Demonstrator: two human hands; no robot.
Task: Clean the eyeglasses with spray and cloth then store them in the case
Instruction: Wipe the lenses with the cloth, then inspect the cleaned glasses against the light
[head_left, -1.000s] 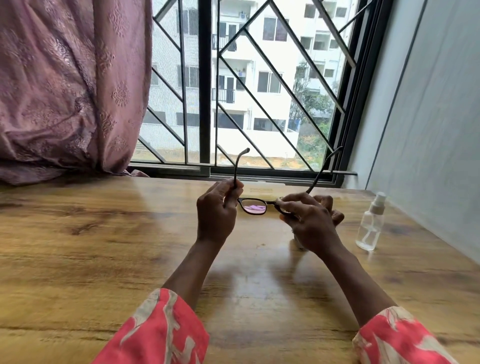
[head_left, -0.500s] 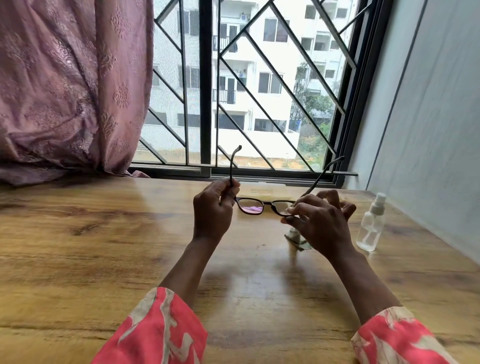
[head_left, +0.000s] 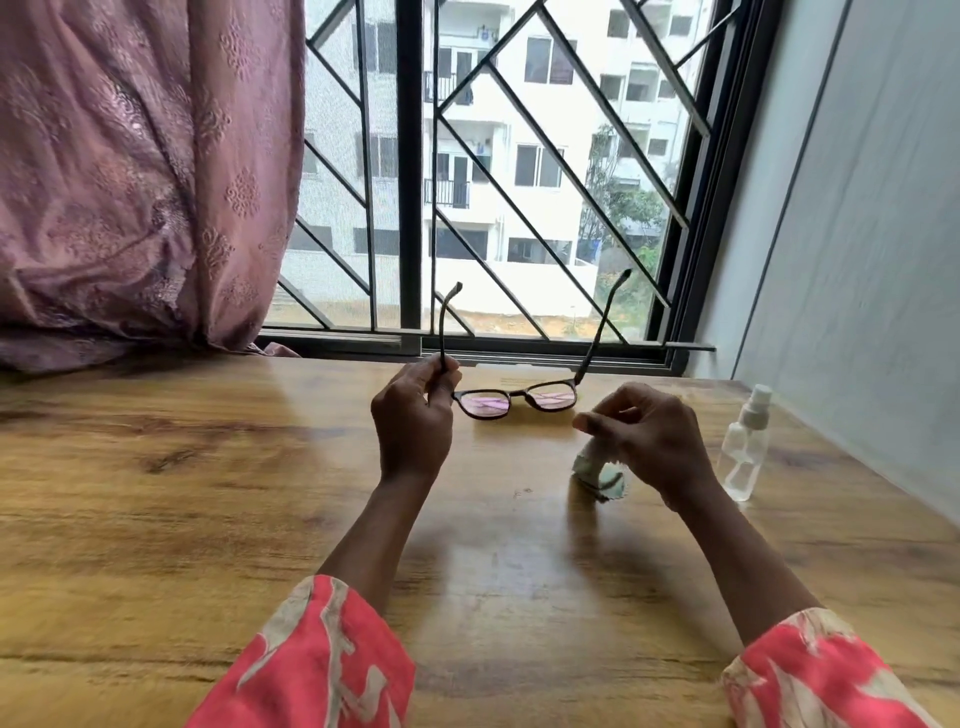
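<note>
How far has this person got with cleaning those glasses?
Roughly midway, it seems. The spray bottle stands set aside on the table, so spraying may be done, though no droplets show. In hand: the left hand holds the eyeglasses by one temple, arms unfolded, and the right hand holds the cloth away from the lenses. Left: any further wiping, folding and storing; no case is visible.

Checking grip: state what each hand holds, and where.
Left hand pinches dark-framed eyeglasses at the temple hinge; right hand grips a pale green cloth by its top.
</note>
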